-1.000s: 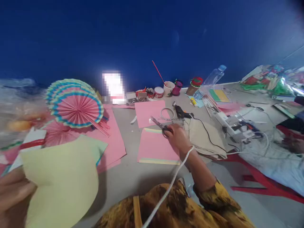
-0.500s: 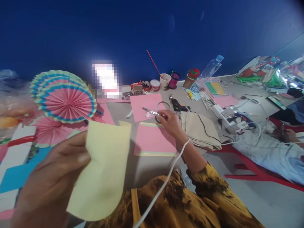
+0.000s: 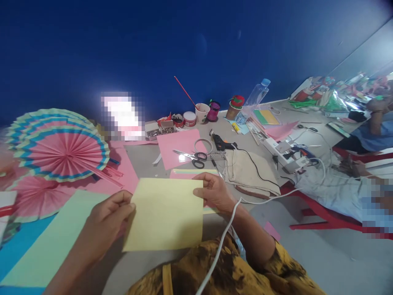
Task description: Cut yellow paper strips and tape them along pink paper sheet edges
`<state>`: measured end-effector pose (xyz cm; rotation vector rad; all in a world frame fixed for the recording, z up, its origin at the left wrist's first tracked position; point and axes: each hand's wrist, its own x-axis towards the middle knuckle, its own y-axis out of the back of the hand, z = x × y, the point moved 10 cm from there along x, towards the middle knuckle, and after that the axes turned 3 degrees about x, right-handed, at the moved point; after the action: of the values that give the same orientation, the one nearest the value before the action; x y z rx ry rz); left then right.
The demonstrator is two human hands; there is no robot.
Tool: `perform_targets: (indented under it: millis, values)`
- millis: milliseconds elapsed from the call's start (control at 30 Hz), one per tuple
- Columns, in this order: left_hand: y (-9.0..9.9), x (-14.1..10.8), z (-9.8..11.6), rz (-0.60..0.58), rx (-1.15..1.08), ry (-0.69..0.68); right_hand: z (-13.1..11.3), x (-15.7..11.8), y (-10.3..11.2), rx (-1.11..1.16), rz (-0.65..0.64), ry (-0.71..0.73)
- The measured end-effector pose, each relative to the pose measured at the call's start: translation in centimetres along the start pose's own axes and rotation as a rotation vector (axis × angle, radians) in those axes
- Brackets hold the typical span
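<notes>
A pale yellow sheet of paper is held up in front of me, stretched between both hands. My left hand pinches its left edge between thumb and fingers. At the upper right corner, my right hand grips the same sheet. Behind it, partly covered, lies a pink sheet with yellow and green edge strips. A pair of scissors rests on another pink sheet, beside a roll of tape.
Pink, blue and yellow pleated paper fans stand at left, near a light green sheet. A glue gun, folded beige cloth and white machine are at right. A white cord crosses my right forearm. Another person sits farther right.
My right hand has left the scissors on the table and taken the yellow paper's right corner. The curled sheet is now flat between both hands. The view has shifted right.
</notes>
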<state>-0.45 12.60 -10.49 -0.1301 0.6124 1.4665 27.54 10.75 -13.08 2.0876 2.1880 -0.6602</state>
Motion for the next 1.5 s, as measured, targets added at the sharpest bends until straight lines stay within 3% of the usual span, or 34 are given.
perform_targets:
  millis: [133,233,300,333,400,467,567,733,900,1000,1133,1233,1367,1500]
  values:
    - [-1.4,0.9,0.3,0.048,0.568,-0.184,-1.8,-0.2,2.7,-0.556,0.272,0.242]
    - [-1.4,0.4,2.1,0.266,0.821,-0.362,-1.8,-0.1,2.5,-0.795,0.308,0.291]
    - [-2.8,-1.0,3.8,0.364,0.921,-0.633,-1.8,-0.1,2.3,-0.906,0.306,0.300]
    - [-4.3,-1.8,4.3,0.347,0.960,-0.794,-2.0,-0.1,2.4,-0.952,0.308,0.309]
    - [-7.6,-3.3,3.8,0.207,1.022,-1.048,-2.8,-0.2,2.8,-1.029,0.338,0.335]
    - [-9.9,-4.1,2.5,0.103,1.074,-1.164,-3.9,-0.4,4.0,-1.100,0.410,0.337]
    - [-11.2,-4.3,1.2,0.090,1.135,-1.185,-5.1,-0.3,6.1,-1.233,0.506,0.245]
    - [-11.2,-4.1,0.5,0.091,1.146,-1.152,-5.9,0.3,7.7,-1.411,0.568,0.076]
    - [-11.1,-4.2,0.3,0.093,1.148,-1.134,-5.9,1.1,8.4,-1.425,0.556,-0.016]
    - [-11.3,-4.3,0.5,0.092,1.178,-1.149,-6.0,1.0,8.6,-1.388,0.555,0.012]
    - [-11.6,-4.4,0.8,0.083,1.216,-1.148,-6.9,0.0,8.7,-1.165,0.577,0.207]
    - [-11.7,-4.2,0.9,0.086,1.236,-1.109,-6.8,-0.2,8.4,-0.891,0.451,0.344]
    - [-11.8,-4.0,1.0,0.067,1.243,-1.057,-5.1,0.5,8.9,-0.618,0.316,0.294]
    - [-11.9,-3.7,1.3,0.073,1.268,-1.038,-4.3,0.8,10.9,-0.458,0.373,0.189]
